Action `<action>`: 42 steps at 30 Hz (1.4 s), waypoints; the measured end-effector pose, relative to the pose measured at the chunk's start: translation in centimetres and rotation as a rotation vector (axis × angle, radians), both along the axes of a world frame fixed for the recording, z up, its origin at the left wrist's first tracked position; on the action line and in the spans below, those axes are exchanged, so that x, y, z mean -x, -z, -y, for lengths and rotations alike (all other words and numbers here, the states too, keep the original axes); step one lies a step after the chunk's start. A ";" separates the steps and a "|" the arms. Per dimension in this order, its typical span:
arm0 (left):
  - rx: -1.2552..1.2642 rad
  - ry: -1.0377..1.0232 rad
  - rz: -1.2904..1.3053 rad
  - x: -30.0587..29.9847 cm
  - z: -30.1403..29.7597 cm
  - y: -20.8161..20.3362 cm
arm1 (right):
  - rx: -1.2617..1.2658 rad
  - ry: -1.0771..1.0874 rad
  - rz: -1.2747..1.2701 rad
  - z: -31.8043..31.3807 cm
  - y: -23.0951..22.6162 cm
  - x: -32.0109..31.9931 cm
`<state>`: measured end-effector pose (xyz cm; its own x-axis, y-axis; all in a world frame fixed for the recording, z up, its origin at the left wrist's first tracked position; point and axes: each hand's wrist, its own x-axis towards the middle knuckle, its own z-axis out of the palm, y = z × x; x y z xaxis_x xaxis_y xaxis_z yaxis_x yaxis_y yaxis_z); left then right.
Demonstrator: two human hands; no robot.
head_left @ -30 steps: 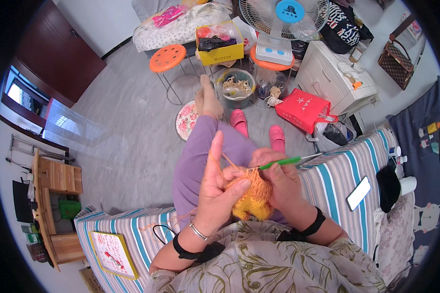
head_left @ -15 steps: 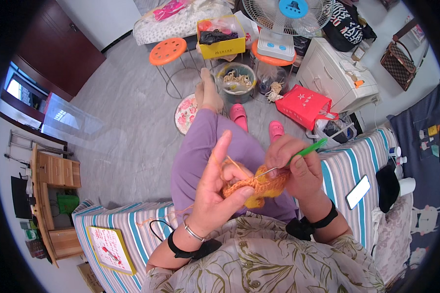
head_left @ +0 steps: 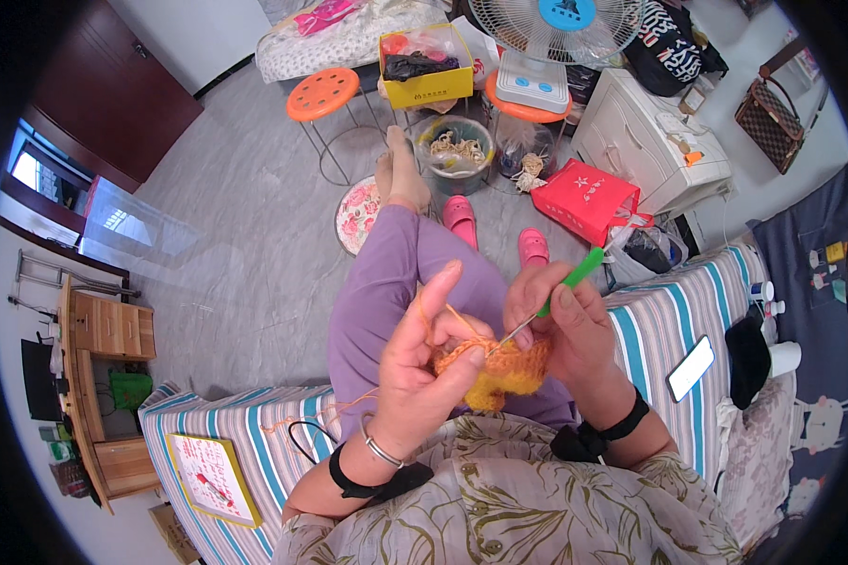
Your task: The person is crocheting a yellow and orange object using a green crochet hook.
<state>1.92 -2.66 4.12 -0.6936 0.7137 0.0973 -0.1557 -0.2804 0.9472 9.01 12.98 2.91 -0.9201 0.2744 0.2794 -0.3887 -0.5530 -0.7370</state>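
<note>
Above my lap is a small crochet piece (head_left: 490, 388), yellow below with an orange upper edge. My left hand (head_left: 419, 353) pinches its left end between thumb and fingers, the index finger raised with orange yarn (head_left: 450, 308) running over it. In my right hand (head_left: 567, 315) is a crochet hook with a green handle (head_left: 584, 268), its metal shaft slanting down left to the orange edge. The fingers of that hand also touch the piece's right side. Whether the hook's tip is inside a stitch is too small to tell. Loose orange yarn trails left past my wrist.
I sit on a striped bed (head_left: 245, 395). A phone (head_left: 691, 370) lies to my right, a yellow-framed board (head_left: 214, 480) to my left. Ahead are a flowered stool (head_left: 358, 218), pink clogs (head_left: 460, 221), a bucket with yarn (head_left: 455, 155), a red bag (head_left: 584, 202) and a fan (head_left: 556, 28).
The hook has tilted more upright and its handle has shifted left and up. The crochet piece has turned a little, with more of the yellow part hanging below my fingers.
</note>
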 end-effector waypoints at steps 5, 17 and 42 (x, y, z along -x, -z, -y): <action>-0.066 0.068 0.154 -0.7 -0.2 0.0 | -0.124 0.079 -0.096 0.7 0.2 -0.1; -0.116 0.054 0.172 -0.8 0.0 0.7 | -0.005 0.115 -0.092 0.9 0.1 -0.3; -0.096 -0.004 0.080 -1.1 -0.2 0.6 | -0.130 0.197 -0.087 0.7 -0.6 -0.8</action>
